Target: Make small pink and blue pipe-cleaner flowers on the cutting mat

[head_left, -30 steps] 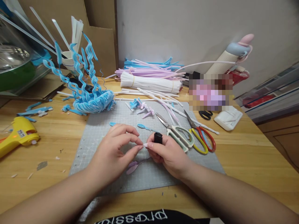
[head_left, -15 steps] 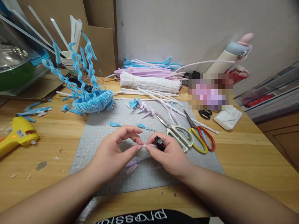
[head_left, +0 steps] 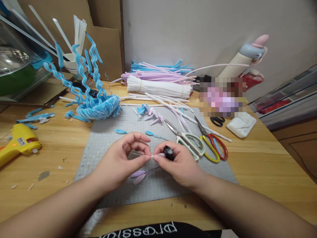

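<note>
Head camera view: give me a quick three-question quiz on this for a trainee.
1. True or false: the yellow glue gun lies left of the grey cutting mat.
2. Which handles do the scissors nearest the right hand have? (a) white and green (b) red and yellow (c) black
3. What do the left hand and right hand hold between them?

Key: 1 true; 2 a; 3 a small pale piece, mostly hidden by the fingers.
</note>
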Tool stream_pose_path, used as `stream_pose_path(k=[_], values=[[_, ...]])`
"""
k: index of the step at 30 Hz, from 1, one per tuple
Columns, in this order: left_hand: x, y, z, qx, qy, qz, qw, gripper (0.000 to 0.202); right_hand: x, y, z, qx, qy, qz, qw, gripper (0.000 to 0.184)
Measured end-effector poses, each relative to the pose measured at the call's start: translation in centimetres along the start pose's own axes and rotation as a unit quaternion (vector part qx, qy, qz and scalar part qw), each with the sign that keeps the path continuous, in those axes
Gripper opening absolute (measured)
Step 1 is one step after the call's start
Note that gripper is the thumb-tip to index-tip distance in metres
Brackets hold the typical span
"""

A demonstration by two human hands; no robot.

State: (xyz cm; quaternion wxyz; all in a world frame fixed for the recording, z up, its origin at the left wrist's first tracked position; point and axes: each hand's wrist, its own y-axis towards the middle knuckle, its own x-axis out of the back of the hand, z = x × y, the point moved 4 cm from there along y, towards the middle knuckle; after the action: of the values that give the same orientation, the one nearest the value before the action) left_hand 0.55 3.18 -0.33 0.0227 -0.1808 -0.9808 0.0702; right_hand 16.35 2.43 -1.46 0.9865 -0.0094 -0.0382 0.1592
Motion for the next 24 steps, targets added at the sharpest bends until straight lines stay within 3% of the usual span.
stream_pose_path(k=[5,10,12,15,20,24], values=[[-0.1,0.3,1.0,0.068,-0.097,0.046,0.992,0.033,0.0,-0.1,0.3,0.01,-0.008,-0.004,1.0,0.008],[0.2,0.2,0.6,0.001,-0.005,0.024,1.0,0.049,0.1,0.2,0.3,-0.017,-0.01,-0.018,1.0,0.009],[0.4,0.2,0.2,-0.032,0.073,-0.001,0.997,0.039,0.2,0.3,0.2,-0.029,-0.011,-0.021,0.999,0.009],[0.2,0.3,0.0,-0.045,0.136,0.004,0.99,0.009,0.0,0.3,0.0,-0.043,-0.006,0.0,0.999,0.01],[0.5,0.5,0.6,0.01,0.085,-0.022,0.996,0.014,-0.1,0.2,-0.8,-0.072,0.079,0.005,0.994,0.014],[0.5,0.5,1.0,0.033,0.047,-0.021,0.998,0.015,-0.1,0.2,-1.1,-0.079,0.08,0.004,0.994,0.015]])
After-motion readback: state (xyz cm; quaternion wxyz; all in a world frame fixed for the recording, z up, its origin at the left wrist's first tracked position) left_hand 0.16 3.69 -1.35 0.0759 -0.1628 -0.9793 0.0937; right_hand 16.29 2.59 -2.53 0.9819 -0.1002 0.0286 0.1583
